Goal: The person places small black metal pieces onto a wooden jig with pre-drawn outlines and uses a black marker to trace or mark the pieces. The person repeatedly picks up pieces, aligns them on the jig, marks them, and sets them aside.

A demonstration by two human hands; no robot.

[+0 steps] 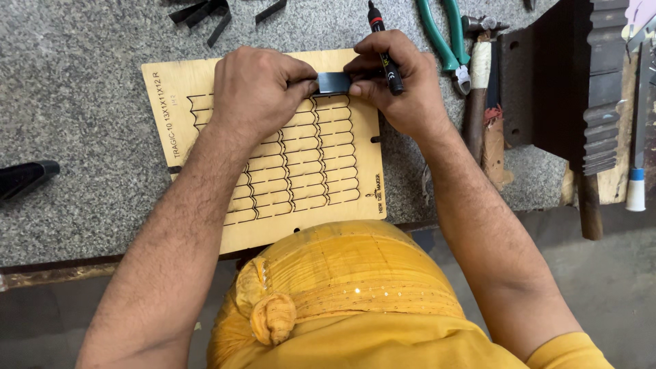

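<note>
A light plywood board (179, 96) with rows of laser-cut scalloped slots lies on a speckled grey stone bench (82, 123). Both hands meet at its upper edge and pinch a short dark metal strip (333, 83) between them. My left hand (256, 89) grips the strip's left end. My right hand (400, 78) holds the right end and also keeps a black marker with a red band (381, 34) tucked between its fingers, pointing away from me.
Green-handled pliers (444, 37) and a hammer (478, 82) with a taped handle lie right of the board. Dark metal offcuts (205, 14) sit at the far edge, a black object (27, 176) at left, a dark metal machine block (567, 82) at right.
</note>
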